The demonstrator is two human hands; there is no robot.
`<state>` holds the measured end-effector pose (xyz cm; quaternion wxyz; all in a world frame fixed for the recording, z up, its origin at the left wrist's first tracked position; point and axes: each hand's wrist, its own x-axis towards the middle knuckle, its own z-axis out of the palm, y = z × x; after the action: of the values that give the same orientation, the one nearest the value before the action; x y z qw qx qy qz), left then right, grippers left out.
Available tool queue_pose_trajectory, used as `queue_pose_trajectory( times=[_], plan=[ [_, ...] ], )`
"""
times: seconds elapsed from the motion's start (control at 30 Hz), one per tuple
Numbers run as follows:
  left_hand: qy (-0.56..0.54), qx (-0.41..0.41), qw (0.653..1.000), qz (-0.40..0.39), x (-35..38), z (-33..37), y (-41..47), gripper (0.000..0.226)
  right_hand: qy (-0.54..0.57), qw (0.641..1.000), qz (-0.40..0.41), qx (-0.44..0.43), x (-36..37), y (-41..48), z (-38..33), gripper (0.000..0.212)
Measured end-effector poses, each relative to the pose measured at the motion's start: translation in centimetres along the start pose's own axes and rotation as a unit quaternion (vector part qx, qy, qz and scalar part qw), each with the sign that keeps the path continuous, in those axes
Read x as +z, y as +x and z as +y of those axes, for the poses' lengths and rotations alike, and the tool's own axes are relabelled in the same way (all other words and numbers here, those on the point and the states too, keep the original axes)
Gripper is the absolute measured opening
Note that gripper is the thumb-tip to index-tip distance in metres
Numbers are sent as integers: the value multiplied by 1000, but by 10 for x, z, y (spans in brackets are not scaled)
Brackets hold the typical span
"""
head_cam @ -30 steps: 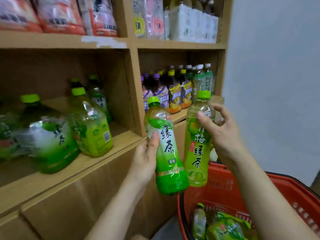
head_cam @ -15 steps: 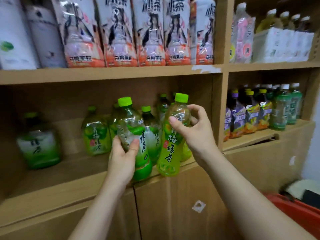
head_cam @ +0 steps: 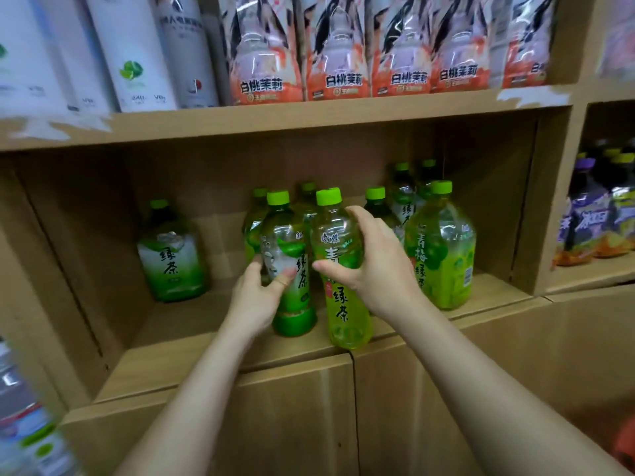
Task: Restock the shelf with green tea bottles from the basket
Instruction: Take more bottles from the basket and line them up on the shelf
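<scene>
Left hand wraps a dark-green tea bottle while the right hand clasps a paler green tea bottle by its shoulder, both upright at the shelf's front edge, apparently to fill the row ahead of the stocked bottles behind

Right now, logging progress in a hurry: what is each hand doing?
The left hand grips the darker green tea bottle.
The right hand grips the yellow-green tea bottle.
</scene>
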<state>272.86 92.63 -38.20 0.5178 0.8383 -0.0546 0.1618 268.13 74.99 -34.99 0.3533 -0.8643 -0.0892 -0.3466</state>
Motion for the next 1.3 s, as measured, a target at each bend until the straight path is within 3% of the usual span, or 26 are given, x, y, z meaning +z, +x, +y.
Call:
queue_pose_trajectory(
  times=[0.17, 0.3, 0.53, 0.63, 0.7, 0.83, 0.97, 1.13, 1.3],
  plan=[
    [35, 30, 998, 36, 2, 2, 1, 51, -41, 998, -22, 42, 3, -12, 8, 109],
    [72, 33, 994, 69, 1, 6, -3, 59, -71, 996, 20, 53, 18, -12, 9, 102],
    [154, 26, 987, 37, -8, 15, -14, 73, -112, 991, 9, 72, 14, -21, 5, 94],
    [148, 138, 970, 136, -11, 34, -37, 55, -9, 996, 67, 56, -13, -47, 21, 76],
    [100, 251, 952, 140, -6, 57, -58, 34, 61, 990, 103, 69, -34, -74, 42, 60],
    [55, 385, 921, 19, 31, 99, -101, 18, 64, 983, 130, 114, -92, -133, 93, 39],
    [-6, 432, 898, -87, 108, 125, -142, 18, -67, 983, 86, 148, -181, -186, 133, 40],
    [-77, 417, 874, -237, 241, 133, -192, 20, -242, 934, 67, 252, -284, -262, 204, 47],
    [-77, 347, 850, -388, 370, 119, -238, 20, -260, 864, 75, 426, -337, -359, 267, 69]
  ],
)
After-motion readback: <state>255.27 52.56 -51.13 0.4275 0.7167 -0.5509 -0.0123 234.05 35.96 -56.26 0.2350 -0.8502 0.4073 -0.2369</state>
